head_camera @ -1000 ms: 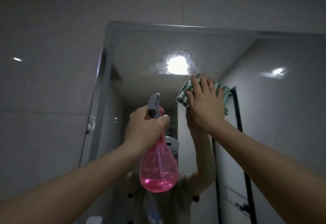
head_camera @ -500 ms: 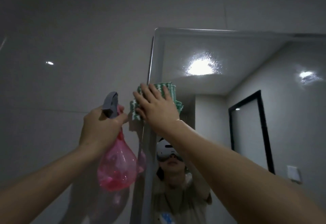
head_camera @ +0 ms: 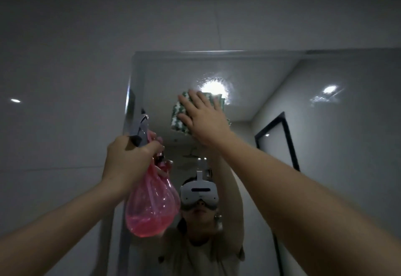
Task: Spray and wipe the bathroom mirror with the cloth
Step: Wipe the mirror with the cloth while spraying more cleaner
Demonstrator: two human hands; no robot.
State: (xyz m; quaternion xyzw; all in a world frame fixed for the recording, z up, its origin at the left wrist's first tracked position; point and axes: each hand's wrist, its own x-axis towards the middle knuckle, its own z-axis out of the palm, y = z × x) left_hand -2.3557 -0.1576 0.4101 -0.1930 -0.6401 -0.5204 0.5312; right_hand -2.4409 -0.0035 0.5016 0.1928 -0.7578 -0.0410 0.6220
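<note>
The bathroom mirror (head_camera: 282, 75) fills the upper right of the head view, its left edge near the centre. My right hand (head_camera: 201, 117) presses a green-and-white patterned cloth (head_camera: 179, 117) flat against the glass with straight fingers, just below a bright light reflection. My left hand (head_camera: 128, 158) grips the neck of a pink see-through spray bottle (head_camera: 152, 208) with a grey trigger head, held up in front of the mirror's left edge. Pink liquid sits in the bottle's bottom.
Glossy grey wall tiles (head_camera: 54, 112) surround the mirror on the left and above. The mirror reflects a person wearing a white headset (head_camera: 198, 193), a black-framed door (head_camera: 280, 143) and a ceiling light (head_camera: 213, 86).
My right hand has slid the cloth rightward from the mirror's left edge onto the glass, under the light reflection. The bottle in my left hand stays raised beside it.
</note>
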